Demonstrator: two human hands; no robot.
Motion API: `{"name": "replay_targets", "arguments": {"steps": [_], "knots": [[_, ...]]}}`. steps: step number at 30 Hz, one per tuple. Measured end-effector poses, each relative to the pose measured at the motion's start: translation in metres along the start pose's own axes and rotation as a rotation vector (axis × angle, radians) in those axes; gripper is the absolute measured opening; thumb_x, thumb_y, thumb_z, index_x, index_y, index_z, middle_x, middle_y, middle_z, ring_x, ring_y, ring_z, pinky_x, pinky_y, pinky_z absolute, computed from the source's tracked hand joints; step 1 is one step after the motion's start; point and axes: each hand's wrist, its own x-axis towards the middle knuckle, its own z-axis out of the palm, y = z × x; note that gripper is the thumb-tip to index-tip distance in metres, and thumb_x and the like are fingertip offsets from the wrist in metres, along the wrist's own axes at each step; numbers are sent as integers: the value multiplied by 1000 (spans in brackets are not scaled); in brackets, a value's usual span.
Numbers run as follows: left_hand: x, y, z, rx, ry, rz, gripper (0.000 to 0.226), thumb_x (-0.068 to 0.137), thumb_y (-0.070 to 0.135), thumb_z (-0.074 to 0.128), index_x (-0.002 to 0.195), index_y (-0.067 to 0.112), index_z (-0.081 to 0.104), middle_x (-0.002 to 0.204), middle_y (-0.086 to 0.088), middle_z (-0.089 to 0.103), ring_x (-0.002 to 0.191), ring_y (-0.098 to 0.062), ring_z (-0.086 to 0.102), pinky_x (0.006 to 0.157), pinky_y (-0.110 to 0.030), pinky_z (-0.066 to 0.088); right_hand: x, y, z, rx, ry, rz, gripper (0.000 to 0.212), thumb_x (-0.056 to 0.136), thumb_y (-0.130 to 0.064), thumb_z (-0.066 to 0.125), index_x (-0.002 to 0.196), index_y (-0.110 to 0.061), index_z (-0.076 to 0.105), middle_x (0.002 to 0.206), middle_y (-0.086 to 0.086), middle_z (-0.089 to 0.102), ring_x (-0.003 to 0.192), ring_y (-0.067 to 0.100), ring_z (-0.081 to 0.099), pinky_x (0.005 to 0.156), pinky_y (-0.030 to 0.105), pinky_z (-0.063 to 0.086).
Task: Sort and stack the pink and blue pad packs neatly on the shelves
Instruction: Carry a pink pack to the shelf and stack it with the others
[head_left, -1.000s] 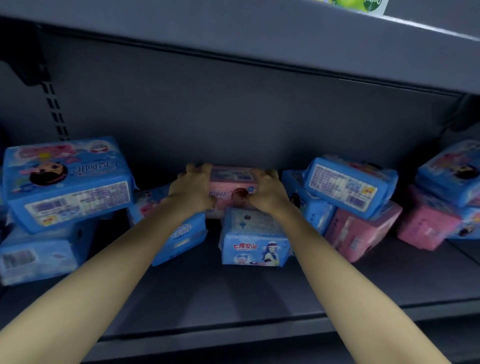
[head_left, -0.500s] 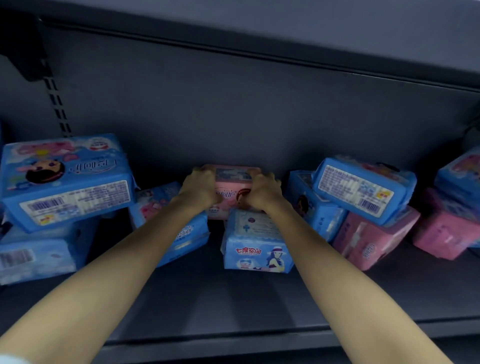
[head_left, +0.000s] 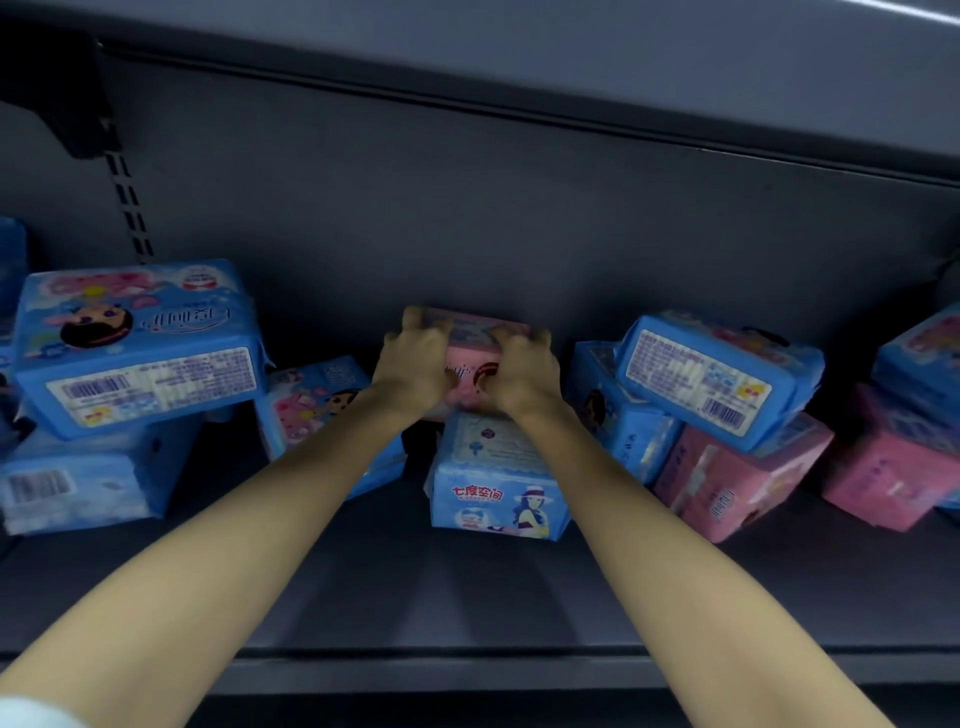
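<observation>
Closer together than before, the left hand (head_left: 415, 366) and right hand (head_left: 524, 376) clasp the pink pad pack (head_left: 471, 347), fingers curled over its top, just above a blue pad pack (head_left: 493, 467) near the shelf's (head_left: 467, 603) back edge.

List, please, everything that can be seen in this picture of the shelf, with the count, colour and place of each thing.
held pink pack: 1, pink, centre back, just above the centre blue pack.
other pink packs: 2, pink, right side, each under a blue pack.
centre blue pack: 1, blue, middle of the shelf.
left blue packs: 3 clear, blue; two stacked, one leaning behind the left forearm.
right blue packs: 3 clear, blue; one standing, one tilted on pink, one at the frame edge.
shelf: 1, dark grey, under all packs.
upper shelf: 1, grey, overhead.
left hand: 1, grips the held pink pack's left end.
right hand: 1, grips its right end.
</observation>
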Motion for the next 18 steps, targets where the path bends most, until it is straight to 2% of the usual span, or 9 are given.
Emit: {"name": "replay_targets", "arguments": {"steps": [5, 11, 18], "knots": [[-10, 14, -17, -55, 124, 35, 62, 82, 20, 68, 137, 13, 43, 139, -14, 33, 119, -33, 48, 105, -35, 31, -7, -2, -22, 27, 153, -61, 53, 85, -13, 63, 135, -25, 49, 134, 16, 37, 115, 38, 48, 99, 36, 40], [-33, 28, -42, -102, 279, 42, 61, 82, 18, 68, 138, 16, 44, 142, -12, 32, 126, -29, 41, 105, -32, 28, -25, -10, -42, 80, 259, -114, 55, 83, -16, 67, 135, -21, 49, 136, 16, 35, 115, 38, 48, 102, 37, 41], [-67, 24, -54, -127, 289, -88, 65, 82, 23, 69, 139, 14, 41, 150, -22, 17, 129, -43, 35, 109, -38, 27, -60, -27, -48, 81, 287, -173, 54, 83, -16, 66, 134, -20, 51, 132, 17, 41, 116, 36, 47, 99, 35, 40]]}}
